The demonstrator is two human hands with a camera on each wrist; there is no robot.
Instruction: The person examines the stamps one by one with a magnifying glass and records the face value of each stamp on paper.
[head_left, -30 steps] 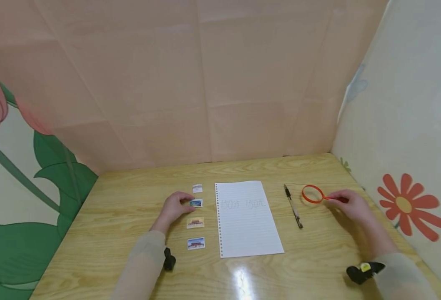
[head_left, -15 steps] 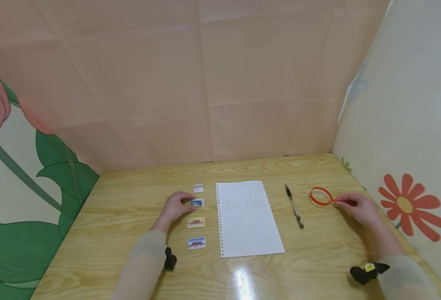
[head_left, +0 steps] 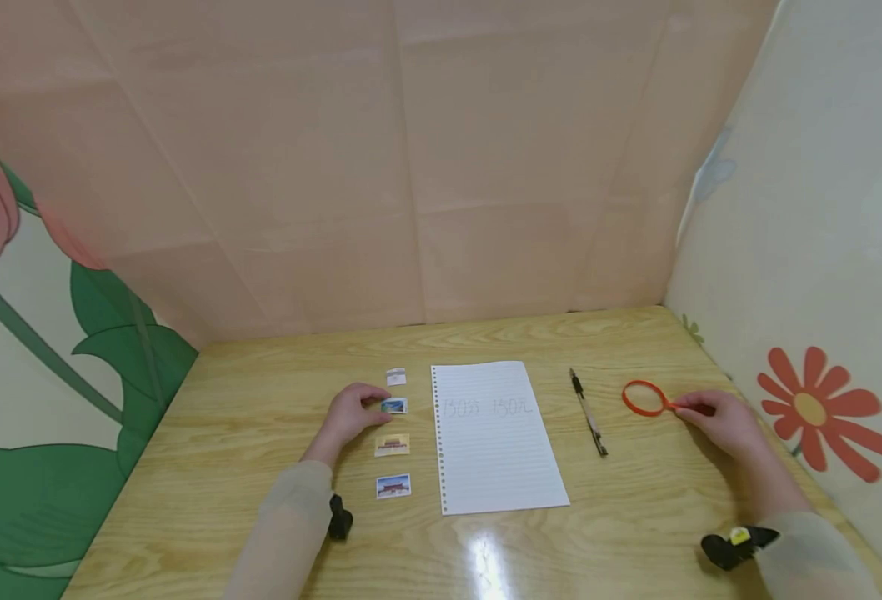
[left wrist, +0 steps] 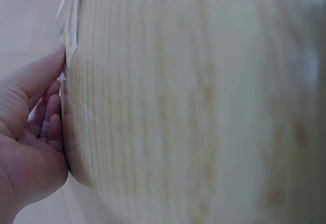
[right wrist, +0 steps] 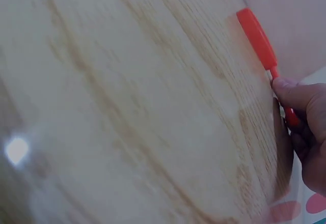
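Note:
In the head view my left hand [head_left: 351, 415] is at a small blue-green stamp [head_left: 394, 406], its thumb and index finger pinched about the stamp's near and far edges. In the left wrist view, the other fingers of this hand [left wrist: 35, 117] are curled beside the table surface. My right hand [head_left: 714, 417] grips the handle of a red-rimmed magnifying glass [head_left: 644, 398] at the right of the table. The right wrist view shows the magnifying glass [right wrist: 259, 38] edge-on, with thumb and fingers round its handle.
A pale stamp [head_left: 396, 377] lies beyond the left hand; a yellow stamp [head_left: 392, 445] and a blue one [head_left: 393, 487] lie nearer. Lined paper [head_left: 497, 458] with handwriting occupies the middle. A black-and-clear pen [head_left: 588, 412] lies right of it. Walls bound the wooden table [head_left: 208, 433].
My right hand has moved the magnifying glass a little to the right, away from the pen, and its ring now looks lower and flatter. The left hand has stayed at the stamp.

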